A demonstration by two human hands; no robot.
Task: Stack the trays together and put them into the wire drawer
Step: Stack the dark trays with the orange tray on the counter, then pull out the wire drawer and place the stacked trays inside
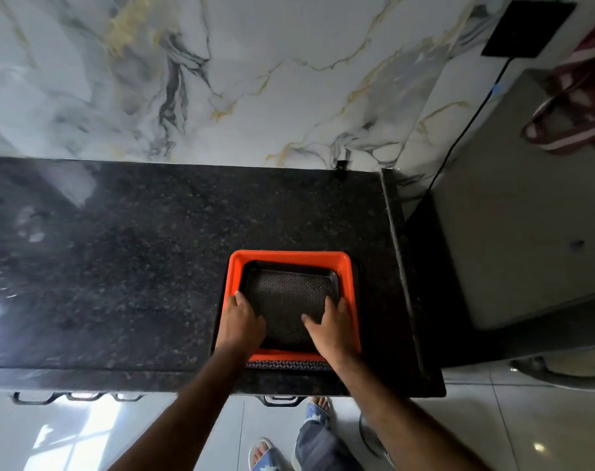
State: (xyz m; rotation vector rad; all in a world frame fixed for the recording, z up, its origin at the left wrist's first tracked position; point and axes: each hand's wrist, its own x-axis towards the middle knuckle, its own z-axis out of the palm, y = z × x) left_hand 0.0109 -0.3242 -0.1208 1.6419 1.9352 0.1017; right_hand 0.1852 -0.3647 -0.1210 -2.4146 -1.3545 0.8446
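Here we are at the dark speckled worktop (119, 266), and the trays sit toward its right end, close to the front edge, right under the person's reach. An orange tray (291, 257) carries a smaller black tray (286, 294) nested inside it, and at six o'clock a patterned strip peeks out from under the orange one, which I take for a third tray (289, 365) at the bottom of the pile. The left hand (243, 321) lies at eight o'clock on the stack, fingers spread over the black tray's corner and the orange rim; the right hand (333, 326) lies at four o'clock, fingers splayed, thumb reaching in over the textured floor of the black tray. Both are resting or pressing flat, neither pinching anything that I can see. These look like thin moulded plastic: light, fairly stiff, with smooth glossy rims that could slide on each other and on the polished stone. I would say the safest hold is the two side rims at three and nine o'clock, fingers curled beneath the lowest tray so the whole pile lifts as one, kept level so the inner tray does not skate out. The wire drawer itself is not in sight; only dark handles (279, 400) show below the worktop's front edge, so the pile likely has to come down and forward.
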